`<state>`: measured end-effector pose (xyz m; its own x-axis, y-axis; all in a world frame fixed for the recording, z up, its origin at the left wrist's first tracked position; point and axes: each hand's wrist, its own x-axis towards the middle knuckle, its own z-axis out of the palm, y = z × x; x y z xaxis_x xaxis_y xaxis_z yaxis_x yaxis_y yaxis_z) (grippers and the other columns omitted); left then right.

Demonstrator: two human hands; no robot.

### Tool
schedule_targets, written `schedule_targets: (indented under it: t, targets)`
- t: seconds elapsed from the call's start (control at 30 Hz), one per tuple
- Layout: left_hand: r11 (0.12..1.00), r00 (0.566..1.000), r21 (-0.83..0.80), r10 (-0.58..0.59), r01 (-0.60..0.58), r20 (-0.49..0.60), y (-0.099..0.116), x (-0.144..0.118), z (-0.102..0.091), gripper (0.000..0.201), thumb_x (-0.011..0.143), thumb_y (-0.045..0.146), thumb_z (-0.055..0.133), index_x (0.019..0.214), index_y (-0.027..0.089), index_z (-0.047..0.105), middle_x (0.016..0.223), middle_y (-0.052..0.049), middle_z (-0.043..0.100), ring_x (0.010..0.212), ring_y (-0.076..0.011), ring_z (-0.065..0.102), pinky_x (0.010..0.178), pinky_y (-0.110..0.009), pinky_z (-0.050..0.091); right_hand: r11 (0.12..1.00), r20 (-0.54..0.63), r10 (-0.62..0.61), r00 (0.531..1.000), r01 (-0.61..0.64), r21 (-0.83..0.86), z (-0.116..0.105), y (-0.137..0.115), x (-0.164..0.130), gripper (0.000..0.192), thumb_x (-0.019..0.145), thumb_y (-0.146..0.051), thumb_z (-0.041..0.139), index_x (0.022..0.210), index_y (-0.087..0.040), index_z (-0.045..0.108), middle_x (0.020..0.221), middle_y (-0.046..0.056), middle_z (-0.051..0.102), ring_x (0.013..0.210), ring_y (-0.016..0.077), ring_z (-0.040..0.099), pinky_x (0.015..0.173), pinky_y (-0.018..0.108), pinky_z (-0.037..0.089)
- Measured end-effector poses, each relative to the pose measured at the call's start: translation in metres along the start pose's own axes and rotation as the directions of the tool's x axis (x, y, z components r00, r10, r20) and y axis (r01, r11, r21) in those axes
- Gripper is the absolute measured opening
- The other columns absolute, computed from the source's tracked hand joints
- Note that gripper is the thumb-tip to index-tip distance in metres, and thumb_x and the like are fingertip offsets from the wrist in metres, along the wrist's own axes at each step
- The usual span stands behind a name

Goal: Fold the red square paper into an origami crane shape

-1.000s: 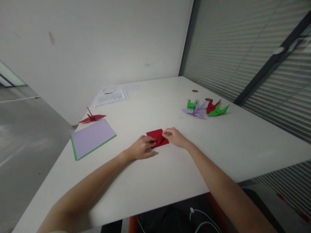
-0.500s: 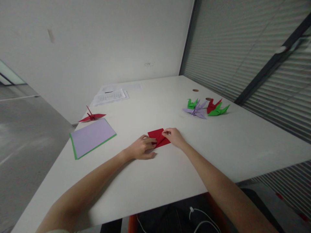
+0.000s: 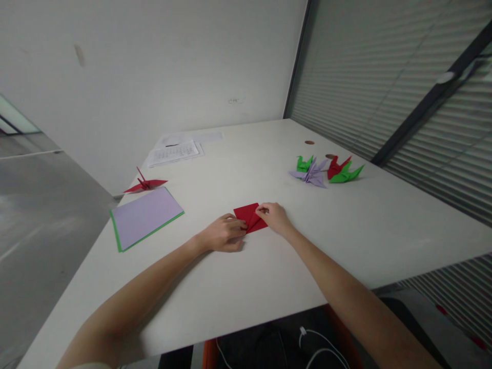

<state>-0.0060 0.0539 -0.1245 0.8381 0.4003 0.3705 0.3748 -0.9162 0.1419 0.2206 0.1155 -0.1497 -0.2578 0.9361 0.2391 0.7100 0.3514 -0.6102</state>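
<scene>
A small folded sheet of red origami paper (image 3: 246,211) lies on the table in front of me, with a diagonal crease and a flap showing. On its lower left edge press the bent fingertips of my left hand (image 3: 225,233); they hold it down, and the thumb lies off the paper on the near side. At the right side, my right hand (image 3: 275,216) has thumb and forefinger pinched together on the flap. The fingertips hide part of the paper there.
A lilac sheet (image 3: 148,218) lies over green paper at left, beside a red paper crane (image 3: 146,184). Several cranes stand at right, including a lilac one (image 3: 310,175) and a green one (image 3: 346,175). Written sheets (image 3: 175,152) lie at the back of the white table (image 3: 246,287).
My left thumb has drawn in closer to the other fingers. My right hand has shifted very slightly left, still pinching the flap.
</scene>
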Motion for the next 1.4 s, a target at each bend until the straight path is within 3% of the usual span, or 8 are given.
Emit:
schedule_targets:
  t: [0.13,0.33,0.53,0.77,0.97,1.07,1.23,1.4]
  targets:
    - [1.0,0.999,-0.001,-0.028,0.028,0.034,0.0,0.0,-0.001,0.017,0.084,0.028,0.055,0.092,0.019,0.067,0.104,-0.011,0.067,0.093,-0.0222,0.064,0.09,-0.038,0.047,1.0,-0.002,0.012,1.0,-0.012,-0.024,0.0,-0.003,-0.001,0.012,0.08,-0.025,0.061,0.078,-0.023,0.072,0.08,0.003,0.074,0.073,0.017,0.063,0.069,0.028,0.045]
    - [0.999,0.998,0.036,-0.023,0.021,0.063,0.001,0.001,0.0,0.015,0.083,0.028,0.054,0.085,0.019,0.066,0.102,-0.01,0.067,0.093,-0.0221,0.062,0.09,-0.038,0.046,0.996,0.001,0.035,0.999,-0.035,-0.084,-0.002,-0.008,-0.003,0.014,0.082,-0.024,0.059,0.08,-0.023,0.072,0.083,0.004,0.074,0.077,0.0187,0.064,0.074,0.03,0.045]
    - [0.999,0.999,0.054,-0.007,0.006,0.032,0.0,0.002,0.004,0.018,0.084,0.031,0.054,0.084,0.017,0.065,0.099,-0.01,0.067,0.089,-0.0215,0.063,0.085,-0.037,0.048,0.993,-0.006,0.055,0.998,-0.055,-0.105,-0.002,-0.011,-0.004,0.013,0.082,-0.023,0.06,0.079,-0.023,0.072,0.083,0.003,0.074,0.077,0.0177,0.064,0.071,0.028,0.043]
    - [0.997,0.997,-0.066,-0.038,0.034,-0.066,-0.003,-0.002,0.008,0.015,0.079,0.024,0.054,0.085,0.016,0.065,0.1,-0.01,0.07,0.094,-0.0205,0.066,0.081,-0.033,0.05,0.992,0.0,0.064,0.998,-0.063,-0.113,-0.003,-0.012,-0.004,0.012,0.083,-0.025,0.061,0.079,-0.023,0.072,0.083,0.002,0.074,0.077,0.017,0.062,0.07,0.027,0.041]
    - [0.986,0.993,-0.155,-0.081,0.067,-0.088,-0.006,-0.005,0.009,0.017,0.078,0.019,0.05,0.085,0.017,0.066,0.101,-0.009,0.073,0.099,-0.0199,0.068,0.086,-0.034,0.049,0.988,0.006,0.051,0.999,-0.049,-0.145,-0.003,-0.013,-0.004,0.012,0.083,-0.023,0.06,0.079,-0.023,0.072,0.084,0.002,0.073,0.079,0.0175,0.062,0.074,0.029,0.041]
    - [0.972,0.986,-0.202,-0.144,0.124,-0.089,-0.005,-0.004,0.006,0.022,0.08,0.016,0.048,0.091,0.016,0.066,0.099,-0.008,0.074,0.097,-0.0193,0.068,0.087,-0.034,0.049,0.985,0.004,0.041,0.999,-0.04,-0.165,-0.003,-0.012,-0.004,0.012,0.083,-0.023,0.06,0.079,-0.023,0.071,0.085,0.002,0.073,0.08,0.0182,0.061,0.075,0.029,0.041]
    - [0.977,0.987,-0.152,-0.157,0.149,-0.044,-0.001,0.0,0.003,0.038,0.085,0.02,0.048,0.12,0.014,0.061,0.105,-0.011,0.07,0.094,-0.0206,0.066,0.086,-0.036,0.048,0.986,0.011,0.04,0.999,-0.037,-0.162,-0.003,-0.013,-0.004,0.012,0.083,-0.022,0.059,0.08,-0.024,0.071,0.086,0.002,0.073,0.081,0.0179,0.062,0.076,0.029,0.041]
    - [0.987,0.991,-0.097,-0.131,0.131,0.006,0.0,0.001,0.004,0.032,0.088,0.026,0.051,0.114,0.016,0.066,0.1,-0.011,0.066,0.095,-0.0219,0.062,0.087,-0.037,0.046,0.982,0.008,0.035,0.999,-0.033,-0.187,-0.003,-0.014,-0.004,0.012,0.083,-0.023,0.059,0.08,-0.023,0.071,0.085,0.002,0.073,0.081,0.0182,0.062,0.075,0.029,0.041]
